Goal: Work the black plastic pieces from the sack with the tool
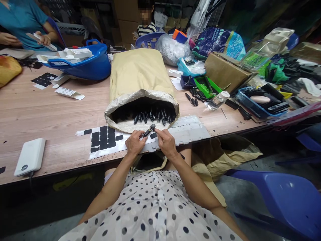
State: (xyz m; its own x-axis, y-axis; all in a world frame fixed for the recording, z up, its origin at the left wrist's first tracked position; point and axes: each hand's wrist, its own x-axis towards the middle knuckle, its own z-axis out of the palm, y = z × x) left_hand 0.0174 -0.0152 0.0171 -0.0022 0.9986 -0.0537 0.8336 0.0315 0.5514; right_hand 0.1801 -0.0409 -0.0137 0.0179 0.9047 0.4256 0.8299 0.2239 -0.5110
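Note:
My left hand point(134, 143) pinches a small black pen-like part point(149, 130) with a round grey tip, held at the near table edge. My right hand point(165, 143) is closed beside it, its fingertips touching the same part near a black sticker. Both hands rest over a white backing sheet point(120, 144) that carries several black square stickers point(102, 138). Right behind the hands lies a tan paper sack point(138, 72) on its side, its mouth open toward me and full of several black parts point(152, 115).
A white power bank point(30, 156) lies at the near left. A blue basin point(86, 63) with white boxes stands at the back left by another person. Trays, a plastic bottle point(217, 100) and bags crowd the right. A blue chair point(283, 197) stands near right.

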